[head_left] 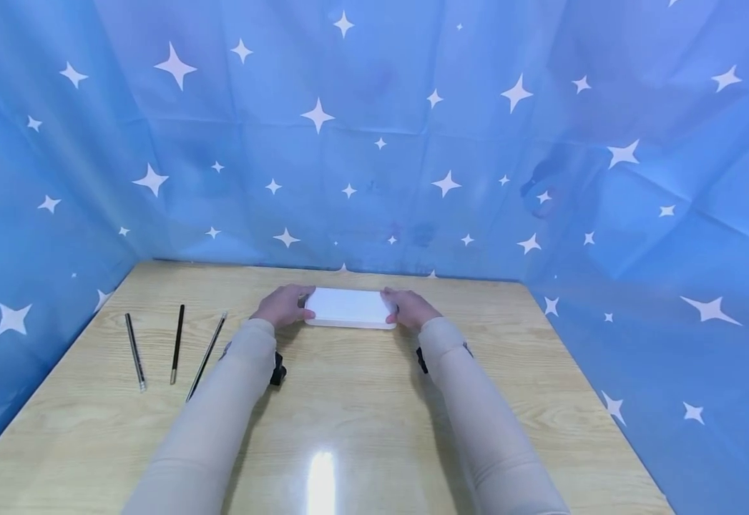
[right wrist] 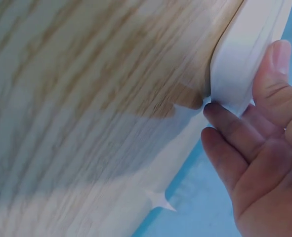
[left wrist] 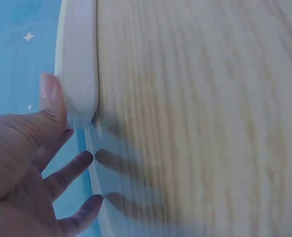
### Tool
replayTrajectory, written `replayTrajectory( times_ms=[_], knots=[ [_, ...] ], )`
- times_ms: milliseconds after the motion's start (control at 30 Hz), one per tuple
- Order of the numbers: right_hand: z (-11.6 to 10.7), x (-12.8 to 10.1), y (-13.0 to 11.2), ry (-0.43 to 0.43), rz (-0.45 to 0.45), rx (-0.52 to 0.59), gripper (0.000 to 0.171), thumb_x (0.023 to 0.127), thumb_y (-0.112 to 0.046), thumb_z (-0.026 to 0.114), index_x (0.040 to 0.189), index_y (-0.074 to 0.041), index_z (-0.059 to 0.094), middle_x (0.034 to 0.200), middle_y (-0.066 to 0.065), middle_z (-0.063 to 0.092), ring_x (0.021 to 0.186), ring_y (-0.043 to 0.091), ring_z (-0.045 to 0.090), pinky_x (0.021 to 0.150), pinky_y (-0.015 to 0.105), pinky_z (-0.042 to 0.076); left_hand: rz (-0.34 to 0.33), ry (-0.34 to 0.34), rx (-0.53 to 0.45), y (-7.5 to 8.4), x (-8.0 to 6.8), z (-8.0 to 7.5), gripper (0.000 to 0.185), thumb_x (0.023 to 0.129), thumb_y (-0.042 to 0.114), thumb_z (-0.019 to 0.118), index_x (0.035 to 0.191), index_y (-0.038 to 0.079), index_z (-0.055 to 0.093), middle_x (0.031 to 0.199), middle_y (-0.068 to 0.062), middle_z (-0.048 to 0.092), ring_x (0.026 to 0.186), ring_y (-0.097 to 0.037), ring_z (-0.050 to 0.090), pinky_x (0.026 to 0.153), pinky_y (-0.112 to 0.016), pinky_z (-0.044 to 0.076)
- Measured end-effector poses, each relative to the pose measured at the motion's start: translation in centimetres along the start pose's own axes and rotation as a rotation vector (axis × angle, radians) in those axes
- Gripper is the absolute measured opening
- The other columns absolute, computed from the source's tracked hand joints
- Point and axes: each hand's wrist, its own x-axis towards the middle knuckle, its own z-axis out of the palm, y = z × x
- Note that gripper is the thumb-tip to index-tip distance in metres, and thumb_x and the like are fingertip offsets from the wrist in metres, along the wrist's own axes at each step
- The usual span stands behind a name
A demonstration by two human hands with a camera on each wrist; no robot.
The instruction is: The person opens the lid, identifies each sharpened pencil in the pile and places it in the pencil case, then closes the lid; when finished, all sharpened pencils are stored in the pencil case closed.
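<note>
A flat white box [head_left: 350, 307] with rounded corners lies on the wooden table [head_left: 348, 400] near its far edge. My left hand [head_left: 282, 306] grips the box's left end and my right hand [head_left: 410, 307] grips its right end. In the left wrist view the thumb [left wrist: 51, 98] lies on top of the white box [left wrist: 79, 64] and the other fingers [left wrist: 79, 163] reach to its end by the table. The right wrist view shows the same on the other side: the thumb [right wrist: 278, 64] presses on the white box [right wrist: 244, 54] and the fingers [right wrist: 220, 118] curl under its corner.
Three thin dark sticks [head_left: 177, 343] with metal tips lie side by side on the table's left part. A blue cloth with white stars [head_left: 374, 143] walls the table at the back and on both sides.
</note>
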Motion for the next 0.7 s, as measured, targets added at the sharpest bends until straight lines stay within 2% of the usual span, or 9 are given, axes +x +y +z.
replayTrajectory(
  times_ms=[267, 467, 700],
  knots=[
    [-0.1, -0.2, 0.6, -0.010, -0.028, -0.054, 0.072, 0.099, -0.020, 0.065, 0.160, -0.009, 0.028, 0.167, 0.008, 0.024, 0.151, 0.035, 0.024, 0.122, 0.048, 0.022, -0.017, 0.003, 0.038, 1.0, 0.6, 0.0, 0.069, 0.094, 0.027, 0.075, 0.154, 0.014, 0.044, 0.158, -0.014, 0.041, 0.145, -0.040, 0.035, 0.117, -0.057, 0.030],
    [0.1, -0.5, 0.9, -0.015, -0.055, -0.034, 0.069, 0.100, -0.017, 0.063, 0.159, -0.006, 0.029, 0.167, 0.010, 0.023, 0.151, 0.034, 0.021, 0.123, 0.047, 0.019, -0.041, -0.001, 0.030, 1.3, 0.6, 0.4, 0.071, 0.094, 0.028, 0.074, 0.155, 0.015, 0.042, 0.159, -0.012, 0.038, 0.147, -0.039, 0.033, 0.118, -0.057, 0.027],
    [0.1, -0.4, 0.8, 0.001, -0.050, 0.012, 0.068, 0.100, -0.016, 0.062, 0.158, -0.008, 0.030, 0.167, 0.008, 0.021, 0.152, 0.034, 0.019, 0.123, 0.047, 0.016, -0.051, 0.025, 0.029, 1.3, 0.7, 0.3, 0.069, 0.094, 0.027, 0.073, 0.155, 0.016, 0.042, 0.159, -0.013, 0.039, 0.145, -0.040, 0.034, 0.118, -0.058, 0.028]
  ],
)
